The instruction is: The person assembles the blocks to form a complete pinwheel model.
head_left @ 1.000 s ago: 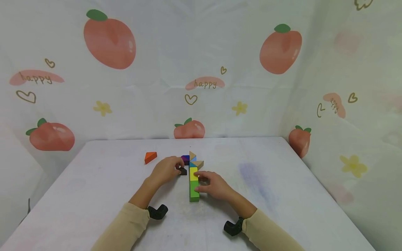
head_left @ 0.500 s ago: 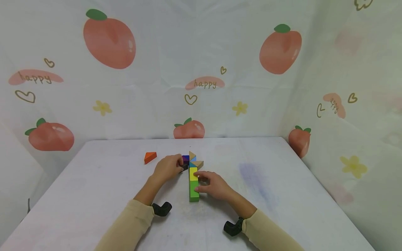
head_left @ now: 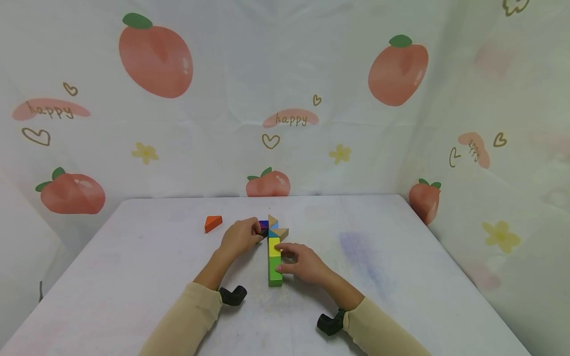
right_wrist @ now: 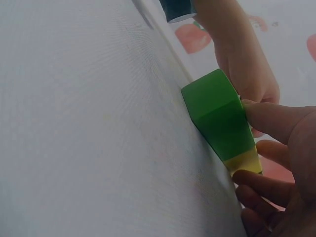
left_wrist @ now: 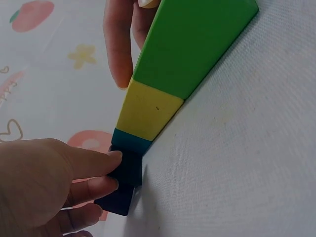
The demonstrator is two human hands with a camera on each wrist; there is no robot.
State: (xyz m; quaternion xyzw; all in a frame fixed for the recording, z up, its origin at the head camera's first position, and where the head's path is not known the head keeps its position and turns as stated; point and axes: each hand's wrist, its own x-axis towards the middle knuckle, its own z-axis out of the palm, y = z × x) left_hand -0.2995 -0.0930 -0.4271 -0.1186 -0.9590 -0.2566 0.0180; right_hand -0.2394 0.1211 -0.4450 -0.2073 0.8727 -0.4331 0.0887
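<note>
My left hand pinches a small black block between thumb and fingers, at the left side of a row of blocks. A purple-and-blue block lies just beyond it, partly behind the fingers. The row's near end is a green block, followed by a yellow block and a teal triangle. From the right, my right hand rests its thumb on the green block and its index fingertip on the yellow one, fingers loosely bent.
Wood-coloured triangles and a light-blue piece sit around the row's far end. An orange triangular block lies apart at the far left. All are on a white-covered table, with a printed curtain behind.
The left hand has slid the black block forward and right, up against the row below the purple-and-blue block. My right hand and the green and yellow blocks have stayed put.
</note>
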